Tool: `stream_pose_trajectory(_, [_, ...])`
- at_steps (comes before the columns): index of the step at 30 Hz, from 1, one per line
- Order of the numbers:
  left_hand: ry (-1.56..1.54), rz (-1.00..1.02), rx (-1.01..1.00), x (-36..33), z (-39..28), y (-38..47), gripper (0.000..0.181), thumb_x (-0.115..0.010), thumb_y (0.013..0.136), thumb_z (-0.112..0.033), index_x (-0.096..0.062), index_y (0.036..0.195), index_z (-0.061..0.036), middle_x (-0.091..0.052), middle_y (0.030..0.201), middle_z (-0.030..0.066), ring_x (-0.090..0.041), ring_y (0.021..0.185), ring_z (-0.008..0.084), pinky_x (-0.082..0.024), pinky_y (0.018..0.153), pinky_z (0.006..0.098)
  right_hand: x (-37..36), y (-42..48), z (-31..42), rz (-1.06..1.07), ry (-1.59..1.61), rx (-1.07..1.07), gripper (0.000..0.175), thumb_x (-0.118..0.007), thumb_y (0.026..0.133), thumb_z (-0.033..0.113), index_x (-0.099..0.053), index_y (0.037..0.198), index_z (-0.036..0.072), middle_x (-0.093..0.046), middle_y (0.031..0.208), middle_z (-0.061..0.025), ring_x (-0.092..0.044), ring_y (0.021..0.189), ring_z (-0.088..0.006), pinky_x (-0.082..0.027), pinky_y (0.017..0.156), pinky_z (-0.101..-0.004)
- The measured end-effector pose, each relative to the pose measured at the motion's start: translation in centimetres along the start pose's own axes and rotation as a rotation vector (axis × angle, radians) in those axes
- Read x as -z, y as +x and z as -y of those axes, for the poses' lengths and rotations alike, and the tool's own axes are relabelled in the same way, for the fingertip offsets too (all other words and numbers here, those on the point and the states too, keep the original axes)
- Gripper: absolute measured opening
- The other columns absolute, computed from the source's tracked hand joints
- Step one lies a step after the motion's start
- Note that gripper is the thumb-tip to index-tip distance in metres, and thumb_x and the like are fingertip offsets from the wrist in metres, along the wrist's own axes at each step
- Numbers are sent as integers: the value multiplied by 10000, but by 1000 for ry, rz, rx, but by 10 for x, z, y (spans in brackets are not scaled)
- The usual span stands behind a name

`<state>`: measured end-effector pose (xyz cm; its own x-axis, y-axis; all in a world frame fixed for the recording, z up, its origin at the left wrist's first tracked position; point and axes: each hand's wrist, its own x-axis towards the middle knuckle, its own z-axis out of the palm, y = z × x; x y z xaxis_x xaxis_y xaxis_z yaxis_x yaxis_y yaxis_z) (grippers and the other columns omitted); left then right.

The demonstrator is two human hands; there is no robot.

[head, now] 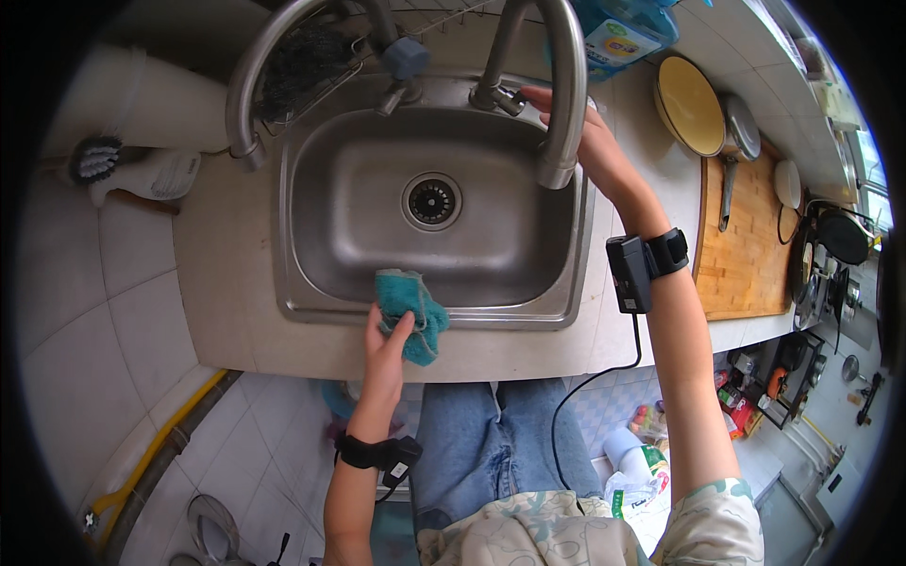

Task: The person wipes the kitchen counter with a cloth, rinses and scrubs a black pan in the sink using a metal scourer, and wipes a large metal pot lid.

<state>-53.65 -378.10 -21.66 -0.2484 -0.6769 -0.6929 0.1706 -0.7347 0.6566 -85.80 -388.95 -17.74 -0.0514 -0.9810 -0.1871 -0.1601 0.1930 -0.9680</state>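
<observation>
My left hand [384,338] grips a folded teal cloth [413,311] over the front rim of a stainless steel sink [354,233]. Reaching to the back right, my right hand [575,126] has its fingertips at the small valve handle [511,101] of the right faucet [566,92]. The faucet's curved spout hides part of that hand, so whether the fingers close on the handle is unclear. No water shows coming from the spout. At the bottom of the basin sits a drain strainer [432,203].
A second faucet [244,92] arches over the left. To the right are a yellow bowl [690,106], a lidded pan [740,127] and a wooden cutting board [743,255]. A blue detergent bottle [623,39] stands behind. At left lie a scrub brush [97,159] and a white bottle [152,177].
</observation>
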Motion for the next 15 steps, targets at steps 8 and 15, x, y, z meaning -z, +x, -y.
stream_pose_trajectory(8, [43, 25, 18, -11, -13, 6, 424, -517, 883, -123, -366, 1275, -71, -495, 1157, 37, -488, 1065, 147, -398, 896, 294, -6, -7, -10, 72, 66, -79, 630, -481, 859, 426, -364, 1302, -6, -398, 1316, -146, -341, 1242, -235, -237, 1028, -318])
stream_pose_trajectory(15, [99, 10, 50, -17, -16, 6, 429, -508, 888, -122, -356, 1286, -69, -490, 1167, 41, -482, 1076, 149, -395, 902, 292, -23, -11, -21, 16, -72, 63, 743, -546, 810, 464, -329, 1293, -56, -295, 1360, -198, -277, 1282, -280, -236, 1039, -341])
